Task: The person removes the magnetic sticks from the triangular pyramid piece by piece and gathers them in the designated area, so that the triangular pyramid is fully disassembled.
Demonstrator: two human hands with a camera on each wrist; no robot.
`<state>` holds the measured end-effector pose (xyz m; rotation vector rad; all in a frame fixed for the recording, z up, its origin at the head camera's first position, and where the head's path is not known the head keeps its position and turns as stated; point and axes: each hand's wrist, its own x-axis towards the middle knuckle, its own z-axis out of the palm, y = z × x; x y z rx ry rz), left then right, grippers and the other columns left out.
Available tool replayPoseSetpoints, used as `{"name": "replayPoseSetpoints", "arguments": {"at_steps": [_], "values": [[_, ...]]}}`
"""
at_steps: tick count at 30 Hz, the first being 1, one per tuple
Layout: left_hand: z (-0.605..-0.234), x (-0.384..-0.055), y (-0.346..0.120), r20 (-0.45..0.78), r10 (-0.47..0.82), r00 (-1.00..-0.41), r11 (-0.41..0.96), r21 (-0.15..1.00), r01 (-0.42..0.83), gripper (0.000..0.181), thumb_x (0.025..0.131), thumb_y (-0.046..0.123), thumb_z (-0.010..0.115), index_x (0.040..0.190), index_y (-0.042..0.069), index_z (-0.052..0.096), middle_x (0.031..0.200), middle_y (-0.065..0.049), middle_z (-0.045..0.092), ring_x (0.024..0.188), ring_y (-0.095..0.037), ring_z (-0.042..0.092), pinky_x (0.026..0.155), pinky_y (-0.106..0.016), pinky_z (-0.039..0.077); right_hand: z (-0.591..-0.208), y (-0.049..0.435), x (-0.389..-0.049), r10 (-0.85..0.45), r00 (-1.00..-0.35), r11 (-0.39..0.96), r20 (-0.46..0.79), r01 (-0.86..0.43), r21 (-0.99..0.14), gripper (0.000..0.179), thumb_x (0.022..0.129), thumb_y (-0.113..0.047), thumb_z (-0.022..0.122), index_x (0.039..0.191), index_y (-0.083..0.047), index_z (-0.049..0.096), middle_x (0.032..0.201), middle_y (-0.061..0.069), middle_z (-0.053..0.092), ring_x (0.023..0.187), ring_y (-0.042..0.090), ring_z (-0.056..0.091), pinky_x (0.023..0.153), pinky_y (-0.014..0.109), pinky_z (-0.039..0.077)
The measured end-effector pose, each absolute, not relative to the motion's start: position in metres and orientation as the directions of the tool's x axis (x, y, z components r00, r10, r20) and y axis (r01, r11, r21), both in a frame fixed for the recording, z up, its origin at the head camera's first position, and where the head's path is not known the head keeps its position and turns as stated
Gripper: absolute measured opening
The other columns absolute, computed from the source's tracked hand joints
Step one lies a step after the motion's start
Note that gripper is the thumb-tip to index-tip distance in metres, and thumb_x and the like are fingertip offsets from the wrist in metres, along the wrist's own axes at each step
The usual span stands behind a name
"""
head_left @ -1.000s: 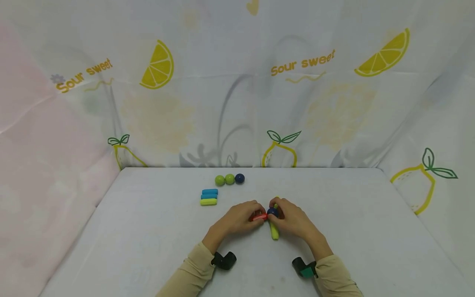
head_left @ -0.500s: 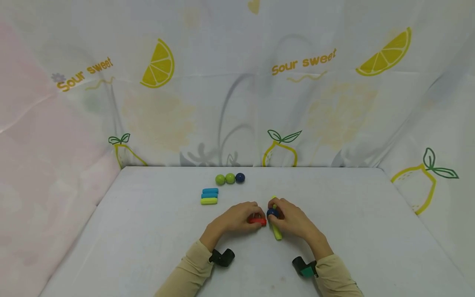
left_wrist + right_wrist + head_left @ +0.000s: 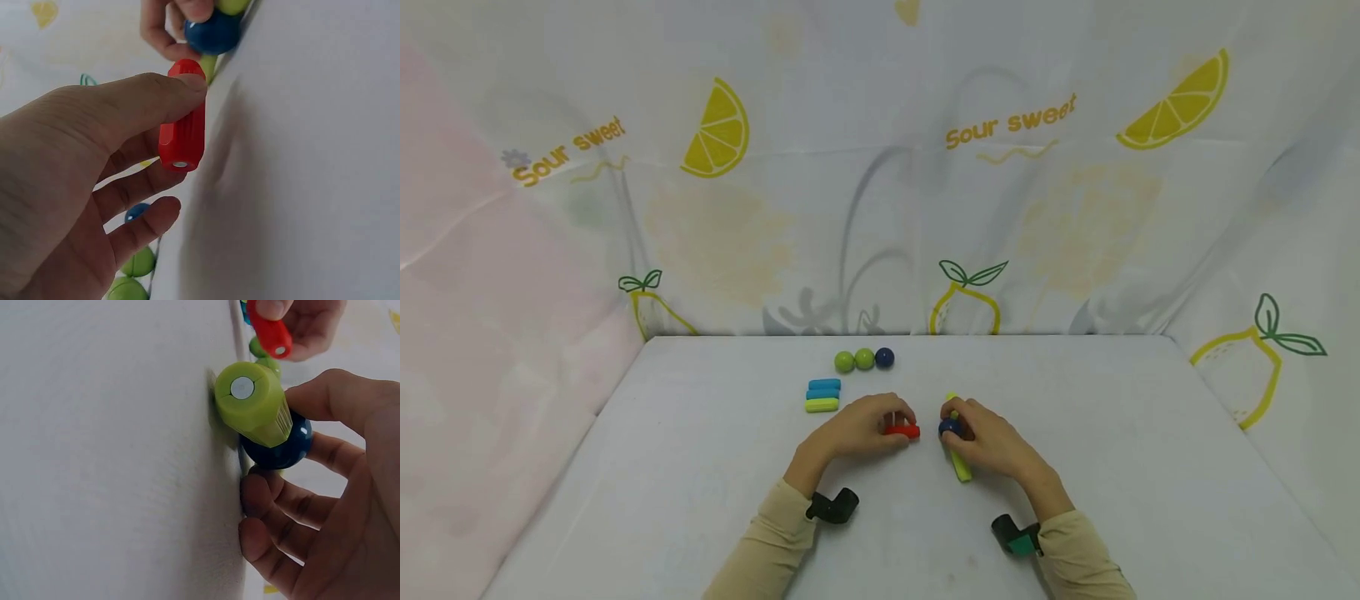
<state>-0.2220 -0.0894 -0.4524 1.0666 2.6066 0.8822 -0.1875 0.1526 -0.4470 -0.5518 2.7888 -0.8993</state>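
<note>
My left hand (image 3: 859, 425) pinches a red magnetic rod (image 3: 182, 134) between thumb and fingers. A pale metal disc shows in the rod's near end in the left wrist view. My right hand (image 3: 1000, 443) grips a dark blue ball (image 3: 950, 427) with thumb and fingers. Joined to that ball is a yellow-green rod (image 3: 256, 409) pointing toward me, its end also fitted with a metal disc. Another yellow-green piece (image 3: 953, 400) sticks out on the ball's far side, partly covered by the fingers. A gap separates the red rod from the ball.
Two green balls (image 3: 854, 360) and a dark blue ball (image 3: 884, 357) stand in a row near the white table's back edge. Left of my hands lie two blue rods (image 3: 823, 389) and a yellow-green rod (image 3: 822, 406) side by side. A lemon-print cloth (image 3: 880, 208) hangs behind.
The red rod, at first right at the blue ball, has moved left with my left hand, away from it. My right hand stays almost in place, and the lower yellow-green rod has swung slightly right.
</note>
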Motion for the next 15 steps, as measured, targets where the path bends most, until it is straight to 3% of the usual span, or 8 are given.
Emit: {"name": "replayPoseSetpoints", "arguments": {"at_steps": [7, 15], "values": [[-0.441, -0.232, -0.124, 0.138, 0.632, -0.763, 0.522, 0.652, 0.550, 0.020, 0.082, 0.018, 0.073, 0.098, 0.020, 0.062, 0.087, 0.008, 0.060, 0.082, -0.008, 0.054, 0.075, -0.024, 0.046, -0.446, 0.153, -0.188, -0.393, -0.918, 0.745, -0.053, -0.284, -0.603, 0.027, 0.089, -0.025, 0.061, 0.114, -0.017, 0.055, 0.098, 0.001, 0.056, 0.083, 0.013, 0.051, 0.073, 0.031, 0.044], [-0.434, -0.237, -0.161, 0.170, 0.527, -0.833, 0.584, 0.639, 0.500, 0.020, 0.081, 0.017, 0.074, 0.097, 0.022, 0.062, 0.087, 0.008, 0.059, 0.080, -0.011, 0.054, 0.072, -0.025, 0.046, -0.449, 0.154, -0.188, -0.398, -0.917, 0.742, -0.041, -0.295, -0.602, 0.027, 0.090, -0.026, 0.061, 0.115, -0.017, 0.055, 0.099, 0.001, 0.057, 0.083, 0.012, 0.051, 0.072, 0.030, 0.043]]}}
